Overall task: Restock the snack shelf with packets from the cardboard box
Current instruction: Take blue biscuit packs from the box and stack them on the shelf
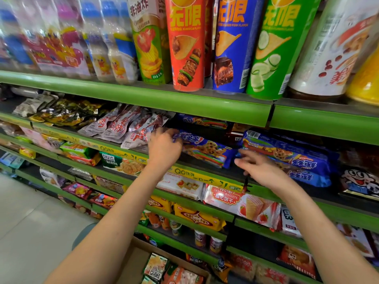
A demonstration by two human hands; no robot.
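The left hand (164, 149) curls its fingers over the end of a blue cookie packet (205, 149) printed with chocolate-chip cookies, lying on the green shelf (205, 177). The right hand (260, 168) hovers beside it, fingers loosely spread, holding nothing. Below both forearms sits the cardboard box (133, 261).

Cardboard box (141, 261) on floor, below snack shelf (205, 177).

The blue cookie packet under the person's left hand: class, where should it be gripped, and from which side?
Grip the blue cookie packet at its left end, where the left hand already meets it, coming from the aisle. It lies lengthways along the shelf, and another stack crowds its right end.
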